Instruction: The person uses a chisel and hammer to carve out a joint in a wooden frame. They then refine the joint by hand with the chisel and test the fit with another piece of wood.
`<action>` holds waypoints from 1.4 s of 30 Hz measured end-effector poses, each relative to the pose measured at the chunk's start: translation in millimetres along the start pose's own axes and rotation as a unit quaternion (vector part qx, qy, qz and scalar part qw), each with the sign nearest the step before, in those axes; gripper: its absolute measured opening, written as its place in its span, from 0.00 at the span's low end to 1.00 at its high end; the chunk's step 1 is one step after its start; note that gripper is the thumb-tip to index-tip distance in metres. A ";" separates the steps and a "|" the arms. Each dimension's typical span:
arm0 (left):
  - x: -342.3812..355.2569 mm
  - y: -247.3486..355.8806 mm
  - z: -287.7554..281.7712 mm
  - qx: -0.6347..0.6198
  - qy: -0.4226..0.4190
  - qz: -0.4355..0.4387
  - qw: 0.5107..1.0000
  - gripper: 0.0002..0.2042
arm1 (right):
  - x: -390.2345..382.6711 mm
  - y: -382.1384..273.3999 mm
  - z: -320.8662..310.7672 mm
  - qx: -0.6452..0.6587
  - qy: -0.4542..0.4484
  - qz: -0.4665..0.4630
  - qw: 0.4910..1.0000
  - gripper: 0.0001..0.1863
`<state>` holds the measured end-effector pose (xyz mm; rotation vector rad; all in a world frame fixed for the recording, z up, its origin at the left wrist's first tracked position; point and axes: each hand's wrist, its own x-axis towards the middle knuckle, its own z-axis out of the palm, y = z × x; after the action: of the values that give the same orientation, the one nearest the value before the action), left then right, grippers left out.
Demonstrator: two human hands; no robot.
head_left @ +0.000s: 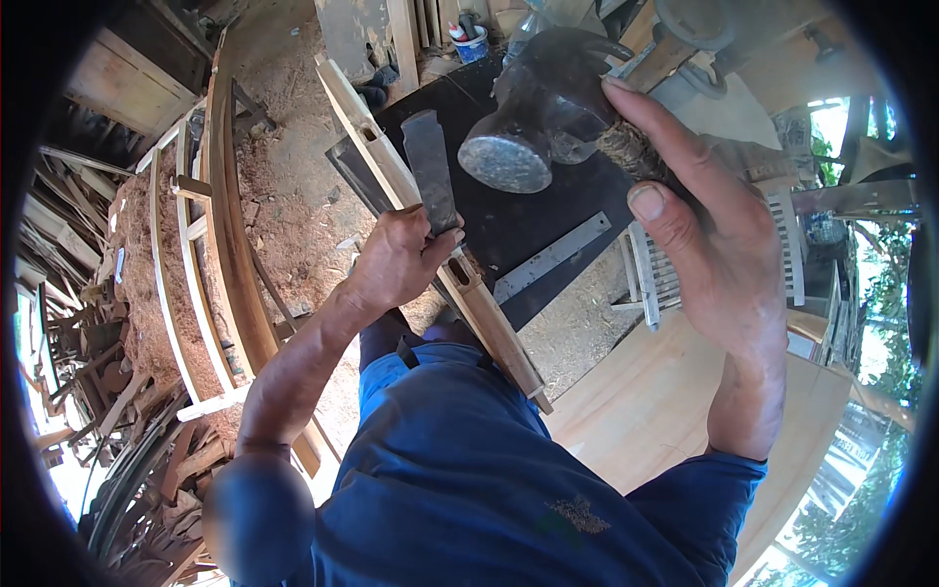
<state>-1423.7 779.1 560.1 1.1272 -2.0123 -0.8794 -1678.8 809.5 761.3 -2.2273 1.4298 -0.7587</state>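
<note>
My right hand (719,230) is closed round the handle of a claw hammer (548,108). The hammer is raised close to view, its round face turned down to the left and its claw to the upper right. Lower and to the left, my left hand (399,259) is closed on a flat steel blade (428,161), thumb along its lower end; the blade slants up away from me. Under that hand runs a long wooden rail (499,333) with slots cut in it. Whether the hand also touches the rail is hidden.
A metal ruler (553,256) lies on the dark tabletop (518,225). Wooden frames (230,245) stand at left beside sawdust and scrap wood (98,391). At right are a plywood sheet (685,391) and a white slatted piece (787,245). A small tub (471,45) stands at the back.
</note>
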 end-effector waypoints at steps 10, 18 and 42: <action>1.5 7.1 -0.8 0.023 -0.007 0.007 1.000 0.10 | 9.1 -4.2 3.0 -0.018 0.042 -0.024 0.999 0.26; 3.8 9.8 0.7 0.043 -0.008 0.029 0.999 0.09 | 23.7 0.4 20.4 -0.078 -0.081 -0.011 0.994 0.23; -2.8 -4.3 13.3 0.043 0.024 0.076 0.996 0.08 | 22.8 -10.3 16.9 -0.049 -0.028 -0.091 0.994 0.27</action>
<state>-1431.2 782.9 548.7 1.0165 -2.0835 -0.6883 -1653.3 793.4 759.4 -2.4611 1.2752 -0.6891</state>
